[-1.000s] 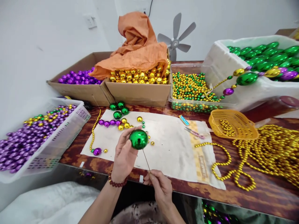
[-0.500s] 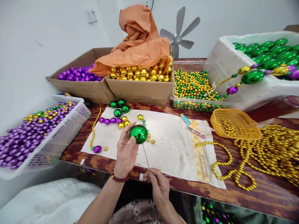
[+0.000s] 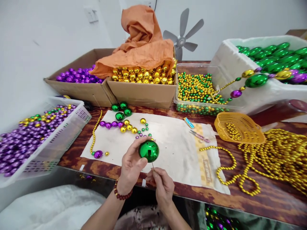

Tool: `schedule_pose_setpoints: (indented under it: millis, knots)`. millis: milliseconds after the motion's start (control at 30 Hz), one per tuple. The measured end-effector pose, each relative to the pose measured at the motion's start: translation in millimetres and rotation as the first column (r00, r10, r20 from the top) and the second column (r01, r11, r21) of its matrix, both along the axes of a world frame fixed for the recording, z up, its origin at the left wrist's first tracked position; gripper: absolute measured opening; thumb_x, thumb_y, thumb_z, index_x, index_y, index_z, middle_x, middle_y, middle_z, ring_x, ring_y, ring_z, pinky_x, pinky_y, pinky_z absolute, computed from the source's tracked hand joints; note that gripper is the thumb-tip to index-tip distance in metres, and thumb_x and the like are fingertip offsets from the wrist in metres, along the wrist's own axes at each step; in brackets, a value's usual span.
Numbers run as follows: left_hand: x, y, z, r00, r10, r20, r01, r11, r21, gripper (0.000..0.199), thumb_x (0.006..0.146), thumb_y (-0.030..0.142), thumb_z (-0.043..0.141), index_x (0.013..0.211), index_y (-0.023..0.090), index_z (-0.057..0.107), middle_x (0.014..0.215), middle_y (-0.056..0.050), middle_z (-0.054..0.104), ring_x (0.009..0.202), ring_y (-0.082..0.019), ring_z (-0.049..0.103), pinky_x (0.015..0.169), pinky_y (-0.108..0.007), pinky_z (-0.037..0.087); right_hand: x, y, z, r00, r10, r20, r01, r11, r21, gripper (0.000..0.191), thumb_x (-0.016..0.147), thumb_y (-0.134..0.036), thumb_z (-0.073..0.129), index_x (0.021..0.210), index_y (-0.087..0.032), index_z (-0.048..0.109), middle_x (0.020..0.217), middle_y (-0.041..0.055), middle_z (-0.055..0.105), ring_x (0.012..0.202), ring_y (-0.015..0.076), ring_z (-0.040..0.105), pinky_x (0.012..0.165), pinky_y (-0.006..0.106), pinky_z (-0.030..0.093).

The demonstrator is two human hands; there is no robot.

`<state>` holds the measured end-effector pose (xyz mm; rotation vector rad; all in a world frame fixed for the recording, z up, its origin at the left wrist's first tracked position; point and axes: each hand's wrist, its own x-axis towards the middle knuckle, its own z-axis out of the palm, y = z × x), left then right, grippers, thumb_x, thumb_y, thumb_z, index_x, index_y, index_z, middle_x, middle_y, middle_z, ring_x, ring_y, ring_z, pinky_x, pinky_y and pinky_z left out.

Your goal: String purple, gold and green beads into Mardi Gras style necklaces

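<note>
A large shiny green bead (image 3: 149, 151) is gripped between the thumb and fingers of my left hand (image 3: 130, 163), over the white cloth (image 3: 177, 150). Just below it, my right hand (image 3: 161, 185) pinches a thin needle (image 3: 153, 165), whose upper part reaches the underside of the bead; its tip is out of sight. Beyond my hands on the cloth lie a row of purple beads (image 3: 111, 125), several gold beads (image 3: 129, 127) and small green beads (image 3: 144, 129). To the left, a gold bead strand (image 3: 94, 134) ends near a purple bead (image 3: 98, 154).
Cardboard boxes (image 3: 141, 94) and a clear tub (image 3: 196, 105) of beads line the back. A white basket (image 3: 72, 127) stands left. At right are small scissors (image 3: 199, 135), a yellow basket (image 3: 249, 140) and heaped gold bead strands (image 3: 285, 156).
The green bead and my left hand have come lower and slightly right, toward my right hand. Less of the needle shows between them. More small beads on the cloth are uncovered.
</note>
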<state>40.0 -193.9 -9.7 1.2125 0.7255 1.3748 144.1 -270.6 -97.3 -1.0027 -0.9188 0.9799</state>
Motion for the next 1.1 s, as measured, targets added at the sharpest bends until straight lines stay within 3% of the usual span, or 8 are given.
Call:
schedule_pose_setpoints:
  millis: [433, 600, 833, 900, 967, 1033, 1100]
  knots:
    - [4, -4, 2.1, 0.995, 0.101, -0.025, -0.097, 0.989, 0.111, 0.047, 0.084, 0.026, 0.073, 0.130, 0.027, 0.063, 0.134, -0.011, 0.059, 0.123, -0.027, 0.058, 0.104, -0.039, 0.050, 5, 1, -0.5, 0.999, 0.035, 0.037, -0.037, 0.997, 0.062, 0.022, 0.098, -0.012, 0.052, 0.103, -0.025, 0.070, 0.079, -0.0001, 0.072, 0.059, 0.0124, 0.069, 0.057, 0.023, 0.059]
    - [2, 1, -1.3, 0.995, 0.093, -0.016, -0.092, 0.993, 0.073, 0.047, 0.083, 0.028, 0.074, 0.128, 0.026, 0.064, 0.131, -0.011, 0.060, 0.122, -0.026, 0.058, 0.102, -0.037, 0.050, 6, -1, 2.3, 0.997, 0.033, 0.067, -0.038, 0.996, 0.080, 0.023, 0.098, -0.011, 0.051, 0.104, -0.024, 0.069, 0.079, 0.0007, 0.073, 0.061, 0.0132, 0.070, 0.057, 0.023, 0.059]
    - [3, 0, -8.3, 0.997, 0.078, -0.020, -0.079, 0.997, -0.021, 0.045, 0.083, 0.034, 0.074, 0.126, 0.026, 0.064, 0.127, -0.011, 0.063, 0.117, -0.026, 0.061, 0.096, -0.037, 0.053, 12, -5, -7.9, 0.981, 0.106, 0.162, -0.101, 0.994, -0.035, 0.017, 0.098, -0.019, 0.053, 0.100, -0.020, 0.069, 0.075, 0.0030, 0.072, 0.060, 0.0158, 0.070, 0.059, 0.026, 0.059]
    - [-2, 11, -7.8, 0.988, 0.133, -0.073, -0.135, 0.990, -0.028, 0.045, 0.085, 0.033, 0.072, 0.128, 0.027, 0.062, 0.128, -0.010, 0.063, 0.116, -0.024, 0.061, 0.096, -0.035, 0.052, 21, -5, -11.8, 0.968, 0.114, 0.221, -0.104, 0.993, -0.057, 0.017, 0.098, -0.022, 0.053, 0.099, -0.020, 0.070, 0.073, 0.0026, 0.072, 0.056, 0.0154, 0.069, 0.057, 0.025, 0.058]
    - [-14, 37, -7.9, 0.951, 0.268, -0.155, -0.271, 0.963, -0.001, 0.045, 0.087, 0.034, 0.069, 0.130, 0.027, 0.059, 0.128, -0.009, 0.063, 0.113, -0.022, 0.061, 0.094, -0.035, 0.052, 32, -4, -14.1, 0.944, 0.140, 0.298, -0.117, 0.989, -0.094, 0.017, 0.097, -0.024, 0.054, 0.098, -0.020, 0.070, 0.071, 0.0018, 0.071, 0.053, 0.0146, 0.068, 0.054, 0.023, 0.056]
    - [-28, 75, -11.3, 0.857, 0.419, -0.299, -0.411, 0.907, 0.093, 0.045, 0.088, 0.038, 0.066, 0.130, 0.024, 0.056, 0.128, -0.010, 0.062, 0.113, -0.022, 0.061, 0.096, -0.037, 0.050, 42, -3, -15.6, 0.923, 0.149, 0.354, -0.102, 0.984, -0.149, 0.017, 0.097, -0.026, 0.055, 0.095, -0.020, 0.071, 0.069, 0.0008, 0.070, 0.052, 0.0135, 0.067, 0.053, 0.021, 0.054]
    - [-42, 116, -19.5, 0.678, 0.495, -0.543, -0.427, 0.867, 0.258, 0.048, 0.085, 0.039, 0.069, 0.127, 0.019, 0.057, 0.127, -0.014, 0.062, 0.116, -0.026, 0.058, 0.101, -0.043, 0.045, 50, -3, -18.0, 0.927, 0.115, 0.358, -0.047, 0.980, -0.193, 0.017, 0.097, -0.029, 0.056, 0.095, -0.020, 0.070, 0.067, -0.0001, 0.069, 0.052, 0.0131, 0.066, 0.055, 0.021, 0.054]
